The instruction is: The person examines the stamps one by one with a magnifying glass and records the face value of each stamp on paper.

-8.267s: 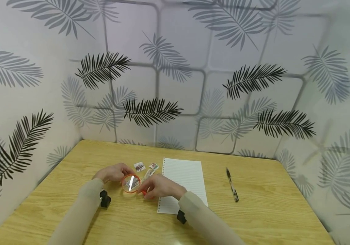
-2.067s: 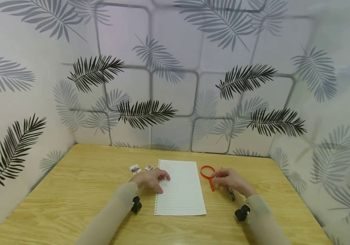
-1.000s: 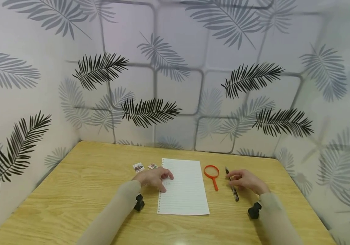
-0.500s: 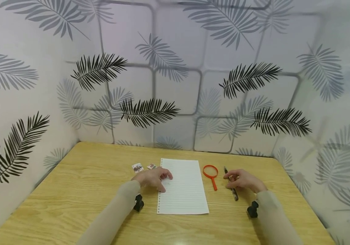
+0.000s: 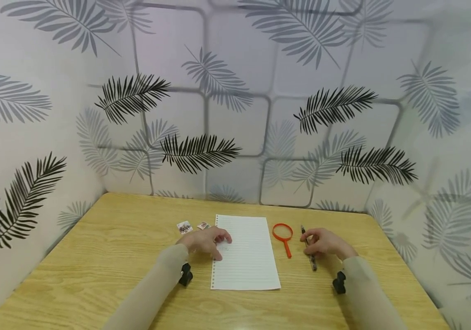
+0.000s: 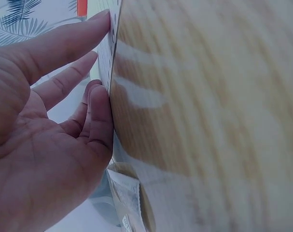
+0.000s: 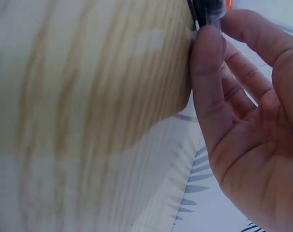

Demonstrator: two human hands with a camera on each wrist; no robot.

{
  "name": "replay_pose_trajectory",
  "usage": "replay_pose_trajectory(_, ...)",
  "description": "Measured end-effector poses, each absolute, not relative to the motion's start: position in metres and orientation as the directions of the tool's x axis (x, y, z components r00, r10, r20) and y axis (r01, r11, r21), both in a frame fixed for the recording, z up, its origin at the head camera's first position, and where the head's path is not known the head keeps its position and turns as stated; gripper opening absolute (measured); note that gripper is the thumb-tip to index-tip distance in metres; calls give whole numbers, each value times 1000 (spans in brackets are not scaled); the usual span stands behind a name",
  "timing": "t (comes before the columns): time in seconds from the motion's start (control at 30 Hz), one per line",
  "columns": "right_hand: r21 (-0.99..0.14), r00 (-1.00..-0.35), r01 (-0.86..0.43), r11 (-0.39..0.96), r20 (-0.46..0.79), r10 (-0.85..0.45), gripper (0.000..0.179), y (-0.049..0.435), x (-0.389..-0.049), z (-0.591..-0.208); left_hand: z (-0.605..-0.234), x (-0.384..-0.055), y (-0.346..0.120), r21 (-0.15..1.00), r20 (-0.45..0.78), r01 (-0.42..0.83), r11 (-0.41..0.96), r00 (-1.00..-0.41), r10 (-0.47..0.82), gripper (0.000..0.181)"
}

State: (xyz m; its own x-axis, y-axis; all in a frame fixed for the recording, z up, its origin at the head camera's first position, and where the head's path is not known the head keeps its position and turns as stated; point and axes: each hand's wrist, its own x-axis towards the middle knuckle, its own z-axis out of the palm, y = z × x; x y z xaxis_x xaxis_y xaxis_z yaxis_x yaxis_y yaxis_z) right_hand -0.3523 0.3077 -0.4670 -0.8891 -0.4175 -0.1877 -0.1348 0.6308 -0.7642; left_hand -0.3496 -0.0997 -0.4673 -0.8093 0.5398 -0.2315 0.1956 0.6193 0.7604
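Leaf-printed wall covering (image 5: 202, 183) to the rear and both sides; wood-grain bench (image 5: 107, 256) below.

Head view. One lined sheet (image 5: 252, 270), flat near mid-bench, punched holes to the left, faint marks near its left edge. One left hand (image 5: 203, 241), over that left edge, fingers parted and loosely bent, nothing gripped. One pen (image 5: 313, 263), right of the sheet, aslant. One right hand (image 5: 328, 243), pinching the pen. One orange magnifier (image 5: 287, 249), lying between sheet and pen, apart from both. Two small printed cards (image 5: 184, 227) (image 5: 203, 225), beyond the left hand.

Left wrist view. Thumb straight; lower fingers curled, tips at the sheet's edge. One pale serrated-edged piece (image 6: 128, 191), beside the hand, partly seen.

Right wrist view. Thumb and fingers closed about the pen near its clear part; whether it is lifted off the bench cannot be told.

Hazards, as judged. Pen: could roll or slip if the fingertip pinch is slack. Magnifier: could be knocked by a low leftward sweep of the right hand. Sheet: could skid or crease if the left hand bears lightly or unevenly. Serrated piece: could be nudged by the left wrist.
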Motion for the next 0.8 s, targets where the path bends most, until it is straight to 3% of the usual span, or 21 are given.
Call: replay_pose_trajectory(0.8,-845,-868,-94,526,-189,-459,41,316,-353,-473,-469,-351,-99,733,-223,235,638,-803,552,48)
